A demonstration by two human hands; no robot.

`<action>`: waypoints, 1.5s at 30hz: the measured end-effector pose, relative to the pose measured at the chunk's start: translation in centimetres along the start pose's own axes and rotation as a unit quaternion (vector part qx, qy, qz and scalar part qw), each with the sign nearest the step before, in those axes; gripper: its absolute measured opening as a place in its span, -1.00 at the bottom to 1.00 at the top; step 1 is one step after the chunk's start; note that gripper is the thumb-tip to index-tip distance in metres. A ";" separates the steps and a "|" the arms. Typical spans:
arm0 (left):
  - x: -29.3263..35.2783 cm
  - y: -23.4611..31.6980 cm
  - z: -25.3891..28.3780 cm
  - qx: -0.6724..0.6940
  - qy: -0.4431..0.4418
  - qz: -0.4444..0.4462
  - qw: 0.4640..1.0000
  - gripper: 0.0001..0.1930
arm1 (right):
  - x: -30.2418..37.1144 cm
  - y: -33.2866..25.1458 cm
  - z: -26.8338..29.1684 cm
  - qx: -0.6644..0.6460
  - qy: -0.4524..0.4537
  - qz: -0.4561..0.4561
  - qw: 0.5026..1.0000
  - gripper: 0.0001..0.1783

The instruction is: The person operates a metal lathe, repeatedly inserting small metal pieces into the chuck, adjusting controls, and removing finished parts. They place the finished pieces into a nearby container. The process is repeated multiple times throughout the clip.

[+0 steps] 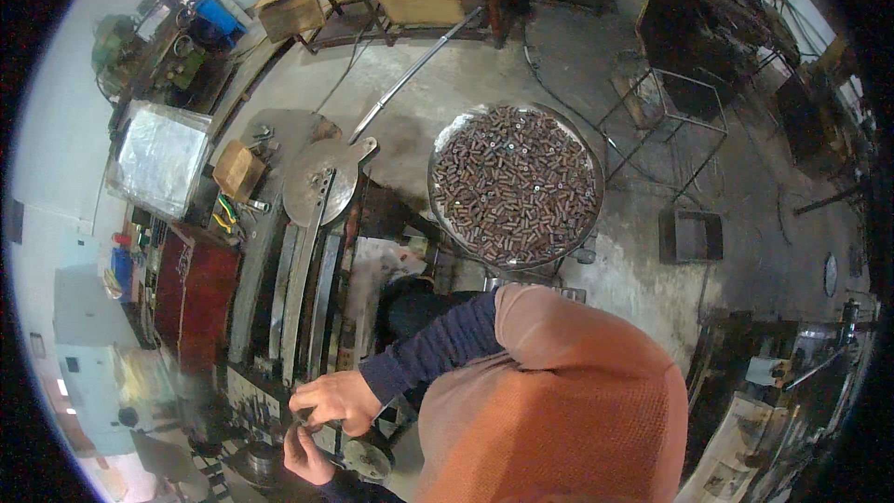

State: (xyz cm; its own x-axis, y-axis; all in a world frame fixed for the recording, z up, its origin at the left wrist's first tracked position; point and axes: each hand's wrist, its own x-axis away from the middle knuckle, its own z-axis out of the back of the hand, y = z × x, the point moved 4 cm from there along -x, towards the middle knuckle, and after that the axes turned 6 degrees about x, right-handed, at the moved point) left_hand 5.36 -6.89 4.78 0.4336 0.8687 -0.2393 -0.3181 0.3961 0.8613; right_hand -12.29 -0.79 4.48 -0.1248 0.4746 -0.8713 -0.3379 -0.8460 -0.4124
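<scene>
Fingers of the right hand [339, 401] and left hand [307, 458] were bent close together beside one end of the machine's long metal rails [325, 298]; whether anything was gripped could not be told. Well apart, small metal pieces [517, 186] were heaped in a round pan [449, 137], but how many were done or left could not be judged.

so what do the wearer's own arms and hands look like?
Both hands, left and right, are gloveless. Dark navy long sleeves cover the forearms, the right one ending near the wrist. A textured rust-orange garment covers the right upper arm.
</scene>
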 end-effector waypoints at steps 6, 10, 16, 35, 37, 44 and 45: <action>-0.7 0.0 -2.0 0.037 -0.098 0.064 0.992 -0.65 | 0.2 -0.7 0.7 -0.007 -0.017 -0.005 1.000 -0.70; -0.1 -0.1 -2.1 0.059 -0.073 0.068 0.993 -0.64 | 0.1 -0.8 0.8 -0.007 -0.045 -0.010 0.999 -0.70; 0.9 -0.3 -1.8 0.015 -0.035 0.084 0.996 -0.66 | 0.7 0.4 -0.8 0.052 -0.079 -0.034 0.995 -0.66; 2.1 1.2 -2.7 0.044 -0.078 0.063 0.994 -0.78 | 1.0 0.4 -2.0 0.084 -0.182 -0.071 0.977 -0.84; 2.0 1.8 -2.5 0.033 -0.110 0.072 0.991 -0.79 | 0.9 0.2 -1.9 0.085 -0.165 -0.051 0.981 -0.84; 2.2 0.5 -1.9 0.029 -0.112 0.091 0.989 -0.76 | 0.9 0.4 -2.6 0.068 -0.154 -0.044 0.985 -0.78; 2.3 0.4 -1.8 0.033 -0.108 0.088 0.990 -0.76 | 0.9 0.3 -2.6 0.068 -0.148 -0.035 0.986 -0.78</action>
State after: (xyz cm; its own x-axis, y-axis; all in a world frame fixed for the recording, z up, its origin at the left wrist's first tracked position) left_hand 4.67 -4.17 3.77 0.5490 0.8357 0.0135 -0.3527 0.2170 0.9102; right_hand -10.11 -1.26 2.91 -0.3566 0.5983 -0.7175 -0.4757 -0.7773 -0.4118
